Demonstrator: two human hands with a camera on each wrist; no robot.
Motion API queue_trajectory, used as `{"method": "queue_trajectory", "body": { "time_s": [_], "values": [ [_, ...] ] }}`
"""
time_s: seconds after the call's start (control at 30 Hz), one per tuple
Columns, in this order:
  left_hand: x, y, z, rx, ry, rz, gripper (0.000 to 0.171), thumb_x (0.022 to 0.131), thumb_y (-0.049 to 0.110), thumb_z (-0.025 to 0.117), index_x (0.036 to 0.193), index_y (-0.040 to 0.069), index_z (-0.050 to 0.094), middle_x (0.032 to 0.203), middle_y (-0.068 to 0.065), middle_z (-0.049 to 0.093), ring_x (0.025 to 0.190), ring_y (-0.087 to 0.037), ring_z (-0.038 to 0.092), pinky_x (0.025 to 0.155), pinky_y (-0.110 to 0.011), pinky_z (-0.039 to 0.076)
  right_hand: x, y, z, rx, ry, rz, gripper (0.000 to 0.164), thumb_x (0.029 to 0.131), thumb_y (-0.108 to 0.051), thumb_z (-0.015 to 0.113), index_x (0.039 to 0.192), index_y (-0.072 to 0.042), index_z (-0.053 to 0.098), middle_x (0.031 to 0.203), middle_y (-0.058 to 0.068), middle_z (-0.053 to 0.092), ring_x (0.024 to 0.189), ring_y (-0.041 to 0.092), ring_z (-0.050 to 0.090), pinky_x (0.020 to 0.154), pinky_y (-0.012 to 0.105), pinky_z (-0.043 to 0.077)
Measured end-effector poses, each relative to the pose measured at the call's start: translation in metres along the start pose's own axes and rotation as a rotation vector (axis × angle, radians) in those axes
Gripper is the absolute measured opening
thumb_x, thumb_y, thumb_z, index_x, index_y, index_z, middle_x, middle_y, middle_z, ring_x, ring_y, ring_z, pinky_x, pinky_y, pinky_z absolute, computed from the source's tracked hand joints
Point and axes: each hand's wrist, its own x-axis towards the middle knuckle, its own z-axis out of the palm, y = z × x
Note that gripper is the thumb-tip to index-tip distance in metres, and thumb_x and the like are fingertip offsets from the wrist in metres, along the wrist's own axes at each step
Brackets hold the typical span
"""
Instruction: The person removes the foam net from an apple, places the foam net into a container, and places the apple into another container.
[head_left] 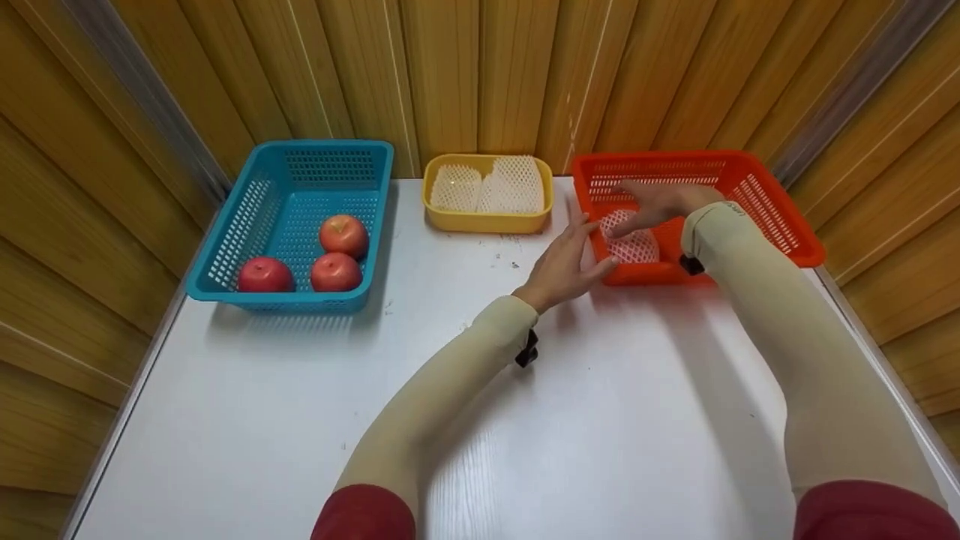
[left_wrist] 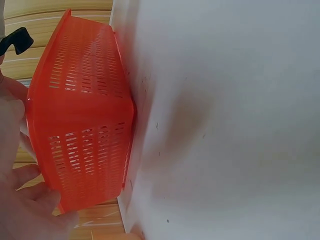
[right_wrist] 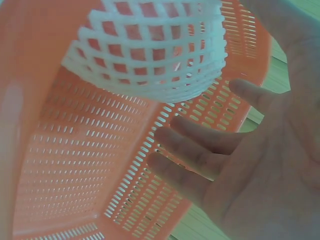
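Observation:
A red plastic basket (head_left: 697, 274) stands at the back right. Inside its near left corner lies reddish fruit in white foam netting (head_left: 636, 247); the right wrist view shows the foam net (right_wrist: 150, 55) closely. My right hand (head_left: 660, 206) hovers over the basket beside the netted fruit, its fingers (right_wrist: 195, 150) spread and apart from the net. At the basket's left rim is my left hand (head_left: 561, 264), fingers extended and thumb pointing toward the near corner. Whether it touches the rim I cannot tell. Neither hand holds anything.
A blue basket (head_left: 289, 298) at the back left holds three red apples (head_left: 336, 271). Between the baskets, a yellow container (head_left: 487, 222) holds white foam nets (head_left: 514, 186). All stand on a white table (head_left: 600, 420) bordered by wood-panelled walls (head_left: 442, 75).

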Motion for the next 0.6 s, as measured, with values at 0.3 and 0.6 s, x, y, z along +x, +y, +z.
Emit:
{"method": "queue_trajectory", "body": {
  "time_s": [0.3, 0.6],
  "values": [
    [0.0005, 0.0, 0.0038, 0.05, 0.027, -0.02, 0.076, 0.095, 0.06, 0.063, 0.157, 0.02, 0.041, 0.171, 0.006, 0.019, 0.151, -0.016, 0.032, 0.12, -0.037, 0.032, 0.0001, -0.0038, 0.0048, 0.005, -0.031, -0.016, 0.124, 0.075, -0.079, 0.07, 0.167, -0.025, 0.007, 0.168, 0.024, 0.011, 0.146, 0.054, 0.017, 0.105, 0.081, 0.025],
    [0.0009, -0.001, 0.0031, 0.093, 0.026, -0.009, 0.078, 0.095, 0.063, 0.061, 0.157, 0.022, 0.041, 0.17, 0.007, 0.021, 0.15, -0.016, 0.035, 0.119, -0.035, 0.033, 0.0018, -0.0052, 0.0105, 0.103, -0.095, 0.043, 0.122, 0.069, -0.077, 0.076, 0.164, -0.04, 0.01, 0.16, 0.026, 0.022, 0.133, 0.055, 0.036, 0.093, 0.077, 0.042]
  ]
}}
